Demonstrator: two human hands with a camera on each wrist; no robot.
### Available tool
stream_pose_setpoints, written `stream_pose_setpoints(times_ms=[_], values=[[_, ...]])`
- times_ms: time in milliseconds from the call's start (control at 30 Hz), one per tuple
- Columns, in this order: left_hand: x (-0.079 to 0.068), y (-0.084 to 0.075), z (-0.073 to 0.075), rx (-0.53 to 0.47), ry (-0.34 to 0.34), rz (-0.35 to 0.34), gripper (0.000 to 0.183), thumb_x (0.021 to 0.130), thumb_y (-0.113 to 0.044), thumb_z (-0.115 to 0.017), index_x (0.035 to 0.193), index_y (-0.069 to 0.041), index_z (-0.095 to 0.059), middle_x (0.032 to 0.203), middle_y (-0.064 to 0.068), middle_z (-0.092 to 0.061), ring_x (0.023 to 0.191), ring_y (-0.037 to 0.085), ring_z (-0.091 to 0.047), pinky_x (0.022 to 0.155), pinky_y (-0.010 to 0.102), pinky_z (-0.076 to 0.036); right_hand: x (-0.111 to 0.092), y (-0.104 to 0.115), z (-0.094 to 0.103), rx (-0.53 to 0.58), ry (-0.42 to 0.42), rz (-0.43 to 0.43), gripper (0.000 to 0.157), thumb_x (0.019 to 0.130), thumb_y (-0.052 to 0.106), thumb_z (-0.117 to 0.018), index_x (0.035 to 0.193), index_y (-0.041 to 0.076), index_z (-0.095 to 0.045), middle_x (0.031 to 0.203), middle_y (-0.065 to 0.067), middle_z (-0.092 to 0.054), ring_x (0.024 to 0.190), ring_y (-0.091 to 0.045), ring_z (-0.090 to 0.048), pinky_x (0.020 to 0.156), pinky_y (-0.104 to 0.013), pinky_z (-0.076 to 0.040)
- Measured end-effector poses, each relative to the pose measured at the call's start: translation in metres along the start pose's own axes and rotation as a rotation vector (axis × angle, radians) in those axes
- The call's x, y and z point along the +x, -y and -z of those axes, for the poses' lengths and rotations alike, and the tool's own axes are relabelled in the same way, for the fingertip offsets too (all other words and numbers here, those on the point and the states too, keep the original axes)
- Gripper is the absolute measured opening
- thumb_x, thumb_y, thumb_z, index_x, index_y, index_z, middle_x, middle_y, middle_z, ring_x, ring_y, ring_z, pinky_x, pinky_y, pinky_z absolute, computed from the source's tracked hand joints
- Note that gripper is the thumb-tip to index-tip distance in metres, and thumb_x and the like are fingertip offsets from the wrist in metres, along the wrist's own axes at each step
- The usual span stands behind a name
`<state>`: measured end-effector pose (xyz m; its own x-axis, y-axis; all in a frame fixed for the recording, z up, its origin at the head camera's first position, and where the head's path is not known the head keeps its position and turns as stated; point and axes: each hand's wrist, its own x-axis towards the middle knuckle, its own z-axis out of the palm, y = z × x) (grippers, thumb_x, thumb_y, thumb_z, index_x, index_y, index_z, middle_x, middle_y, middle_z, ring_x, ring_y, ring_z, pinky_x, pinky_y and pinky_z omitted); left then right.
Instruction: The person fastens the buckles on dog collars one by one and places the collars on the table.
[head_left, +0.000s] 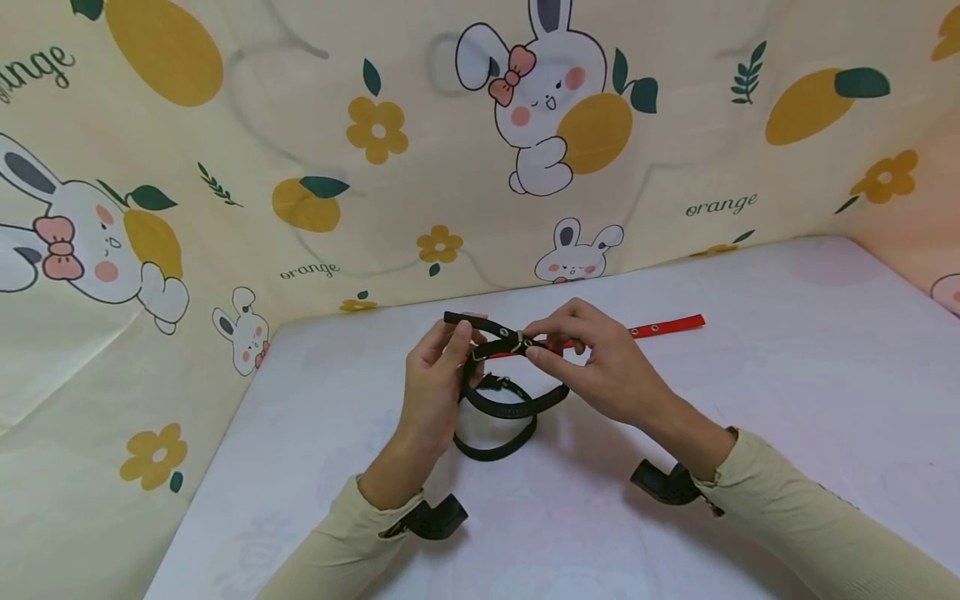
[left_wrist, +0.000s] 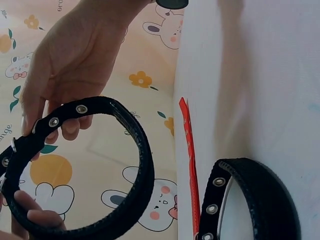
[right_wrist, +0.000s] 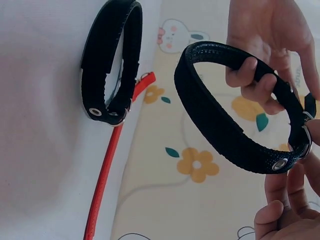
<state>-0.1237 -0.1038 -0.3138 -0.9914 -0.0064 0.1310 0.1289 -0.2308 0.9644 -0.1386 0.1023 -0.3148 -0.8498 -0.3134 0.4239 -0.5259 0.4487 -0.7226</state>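
Observation:
A black collar (head_left: pixel 517 409) with metal eyelets and a buckle, looped into a ring, is held up between both hands. My left hand (head_left: pixel 433 387) grips its strap on the left side, near the free end that sticks out past the fingers. The thumb and fingers of my right hand (head_left: pixel 603 358) pinch the strap at the buckle (right_wrist: pixel 306 142). Below the held ring a second black collar (head_left: pixel 491 453), also looped and buckled, stands on the table. Behind the hands lies a red collar (head_left: pixel 667 327), stretched out straight, its middle partly hidden by the right hand.
The white table (head_left: pixel 750 400) runs back to a printed cloth (head_left: pixel 420 50) with rabbits, oranges and flowers, which hangs at the rear and left. A black wrist camera (head_left: pixel 435 518) sits under the left sleeve, another camera (head_left: pixel 666 482) under the right.

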Motion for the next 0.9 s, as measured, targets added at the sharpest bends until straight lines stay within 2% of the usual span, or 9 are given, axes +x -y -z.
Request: stream_pose_setpoints(times_ms=[233, 367, 533, 733, 900], values=[[0.0006, 0.0006, 0.0004, -0.058, -0.018, 0.014, 0.014, 0.101, -0.018, -0.055, 0.098, -0.015, -0.068, 0.087, -0.001, -0.063, 0.078, 0.016, -0.053, 0.062, 0.024, -0.045, -0.0006, 0.0003, 0.001, 0.0, -0.009, 0.009, 0.017, 0.091, 0.026, -0.073, 0.109, 0.025, -0.074, 0.095, 0.008, -0.057, 0.087, -0.009, -0.054, 0.079, -0.03, -0.043], [0.0005, 0.0011, 0.0007, -0.076, -0.018, 0.024, 0.013, 0.099, -0.014, -0.056, 0.098, -0.013, -0.068, 0.089, 0.0, -0.066, 0.081, 0.017, -0.055, 0.062, 0.025, -0.046, -0.0007, 0.0, 0.0012, 0.001, -0.01, 0.012, 0.017, 0.091, 0.026, -0.073, 0.108, 0.026, -0.074, 0.095, 0.008, -0.057, 0.087, -0.009, -0.054, 0.079, -0.03, -0.043], [0.0006, 0.0013, 0.0012, -0.085, -0.008, 0.011, 0.012, 0.098, -0.01, -0.057, 0.104, -0.017, -0.065, 0.098, 0.001, -0.06, 0.082, 0.017, -0.056, 0.062, 0.024, -0.046, -0.0004, -0.0006, 0.0007, 0.009, -0.017, 0.02, 0.017, 0.092, 0.026, -0.073, 0.108, 0.026, -0.074, 0.094, 0.008, -0.056, 0.087, -0.009, -0.053, 0.079, -0.029, -0.042], [0.0002, 0.0004, 0.0006, -0.102, 0.004, 0.004, 0.016, 0.096, -0.005, -0.057, 0.099, -0.019, -0.065, 0.095, 0.0, -0.058, 0.077, 0.015, -0.054, 0.061, 0.023, -0.044, -0.0001, 0.0, 0.0005, 0.021, -0.027, 0.028, 0.017, 0.092, 0.024, -0.072, 0.109, 0.025, -0.074, 0.095, 0.007, -0.056, 0.088, -0.009, -0.052, 0.08, -0.033, -0.043], [0.0006, 0.0002, 0.0007, -0.095, -0.003, 0.012, 0.016, 0.095, -0.003, -0.059, 0.097, -0.018, -0.065, 0.098, 0.001, -0.056, 0.08, 0.015, -0.054, 0.067, 0.022, -0.047, 0.0001, 0.0006, 0.0005, 0.024, -0.033, 0.038, 0.018, 0.092, 0.023, -0.071, 0.11, 0.025, -0.074, 0.096, 0.007, -0.056, 0.088, -0.008, -0.053, 0.081, -0.033, -0.044]])
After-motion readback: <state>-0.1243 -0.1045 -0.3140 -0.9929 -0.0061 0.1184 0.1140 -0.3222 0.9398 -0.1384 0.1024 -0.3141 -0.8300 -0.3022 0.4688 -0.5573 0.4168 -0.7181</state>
